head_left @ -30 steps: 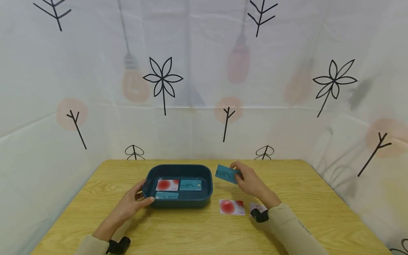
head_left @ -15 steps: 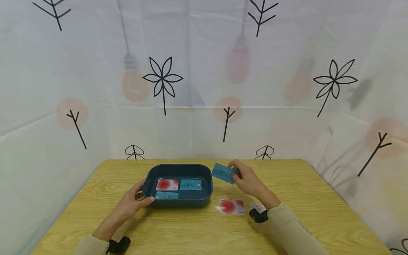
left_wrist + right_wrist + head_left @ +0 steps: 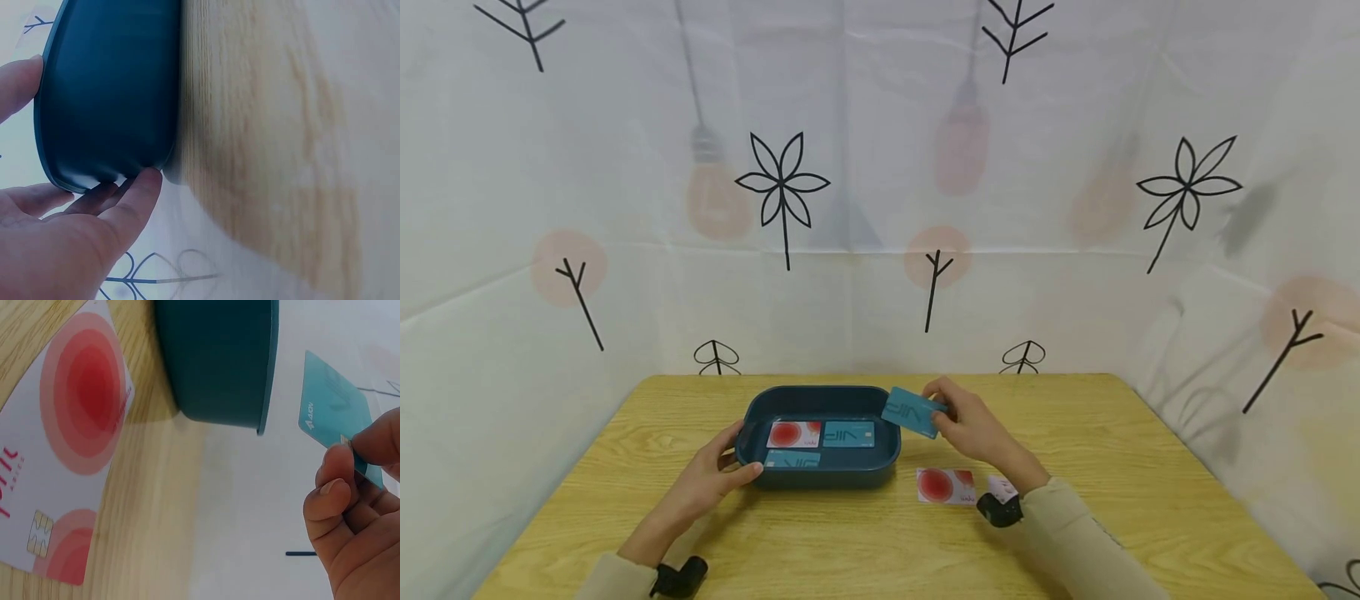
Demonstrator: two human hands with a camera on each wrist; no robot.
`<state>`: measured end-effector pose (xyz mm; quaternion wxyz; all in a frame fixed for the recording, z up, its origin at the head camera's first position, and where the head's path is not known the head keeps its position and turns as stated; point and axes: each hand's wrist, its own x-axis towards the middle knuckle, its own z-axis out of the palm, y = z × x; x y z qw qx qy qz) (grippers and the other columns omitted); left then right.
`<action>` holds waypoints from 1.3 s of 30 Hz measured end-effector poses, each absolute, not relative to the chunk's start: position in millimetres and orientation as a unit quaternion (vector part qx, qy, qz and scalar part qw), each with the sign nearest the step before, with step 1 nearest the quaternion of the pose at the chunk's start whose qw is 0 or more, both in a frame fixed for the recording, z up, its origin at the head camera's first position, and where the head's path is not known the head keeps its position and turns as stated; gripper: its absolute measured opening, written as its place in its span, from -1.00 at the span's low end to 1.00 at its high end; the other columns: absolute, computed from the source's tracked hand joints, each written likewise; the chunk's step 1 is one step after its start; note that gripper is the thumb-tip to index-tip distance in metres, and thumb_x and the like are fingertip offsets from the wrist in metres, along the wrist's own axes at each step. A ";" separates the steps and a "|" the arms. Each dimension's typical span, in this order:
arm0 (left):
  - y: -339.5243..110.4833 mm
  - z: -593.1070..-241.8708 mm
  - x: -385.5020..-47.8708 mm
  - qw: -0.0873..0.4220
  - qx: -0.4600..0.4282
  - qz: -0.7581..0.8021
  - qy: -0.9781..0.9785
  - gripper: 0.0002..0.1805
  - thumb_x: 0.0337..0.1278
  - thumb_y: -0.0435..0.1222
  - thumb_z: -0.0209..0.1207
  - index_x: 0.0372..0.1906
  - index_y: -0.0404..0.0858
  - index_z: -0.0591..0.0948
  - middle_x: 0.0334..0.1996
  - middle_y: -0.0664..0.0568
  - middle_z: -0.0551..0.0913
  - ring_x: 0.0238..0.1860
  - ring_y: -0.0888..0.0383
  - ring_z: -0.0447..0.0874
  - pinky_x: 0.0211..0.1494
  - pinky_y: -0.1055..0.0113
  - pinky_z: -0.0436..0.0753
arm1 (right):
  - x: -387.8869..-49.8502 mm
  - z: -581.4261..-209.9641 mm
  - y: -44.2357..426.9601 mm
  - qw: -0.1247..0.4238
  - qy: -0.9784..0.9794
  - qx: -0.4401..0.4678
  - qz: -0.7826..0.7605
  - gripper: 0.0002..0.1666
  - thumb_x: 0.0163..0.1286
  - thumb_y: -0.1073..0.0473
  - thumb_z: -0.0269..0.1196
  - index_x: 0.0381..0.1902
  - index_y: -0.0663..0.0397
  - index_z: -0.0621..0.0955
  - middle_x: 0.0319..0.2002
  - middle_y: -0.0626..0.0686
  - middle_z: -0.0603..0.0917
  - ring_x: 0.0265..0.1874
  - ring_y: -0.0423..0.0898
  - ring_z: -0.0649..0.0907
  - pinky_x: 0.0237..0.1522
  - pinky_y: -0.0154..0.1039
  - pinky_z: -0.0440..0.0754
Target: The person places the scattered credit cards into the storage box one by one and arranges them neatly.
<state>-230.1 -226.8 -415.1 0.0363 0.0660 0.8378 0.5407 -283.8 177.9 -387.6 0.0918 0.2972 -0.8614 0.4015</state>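
Note:
A teal VIP card (image 3: 910, 412) is pinched at its right end between the thumb and fingers of my right hand (image 3: 973, 425). The card is tilted, its left part overlapping the right rim of a dark teal box (image 3: 827, 478) in the head view. In the right wrist view the card (image 3: 334, 403) hangs apart from the box wall (image 3: 215, 359). My left hand (image 3: 703, 483) holds the box's left end, thumb at the front rim, fingers round the side. Inside lie a red-and-white card (image 3: 793, 434), a teal VIP card (image 3: 848, 434) and another teal card (image 3: 792, 459), partly hidden by the front wall.
On the wooden table (image 3: 820, 550), right of the box, lies a red-circled white card (image 3: 945, 486). Another whitish card (image 3: 1002, 488) beside it is partly covered by the right wrist's black camera (image 3: 1000, 510). A white patterned cloth (image 3: 857, 317) stands behind the table.
My right hand has moved left with the teal card, from beside the box to its right rim. The left hand and the box stay in place.

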 end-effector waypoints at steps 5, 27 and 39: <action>-227.2 -414.4 -230.6 0.035 0.065 0.541 0.838 -0.12 0.18 -0.21 0.27 0.48 -0.31 0.06 0.37 -0.35 0.19 0.31 -0.33 0.26 0.09 0.09 0.57 | -284.9 -386.9 171.3 0.076 -0.859 0.298 0.410 -0.64 0.32 0.42 0.05 -0.01 -0.06 0.46 -0.41 -0.01 0.58 -0.59 -0.16 0.53 -0.55 -0.27 0.54; -226.8 -415.1 -230.5 0.038 0.065 0.539 0.839 -0.13 0.19 -0.21 0.27 0.48 -0.30 0.07 0.37 -0.34 0.19 0.31 -0.33 0.25 0.11 0.08 0.56 | -295.1 -387.6 132.0 0.030 -0.850 0.335 0.405 -0.65 0.32 0.37 0.05 0.01 -0.09 0.47 -0.41 -0.06 0.52 -0.58 -0.18 0.47 -0.51 -0.28 0.49; -227.6 -415.7 -230.8 0.040 0.066 0.543 0.836 -0.13 0.19 -0.22 0.26 0.48 -0.29 0.06 0.37 -0.33 0.19 0.31 -0.31 0.26 0.10 0.08 0.57 | -301.5 -387.6 113.5 0.023 -0.849 0.374 0.373 -0.68 0.33 0.36 0.05 0.00 -0.06 0.47 -0.44 -0.08 0.49 -0.57 -0.22 0.39 -0.49 -0.32 0.41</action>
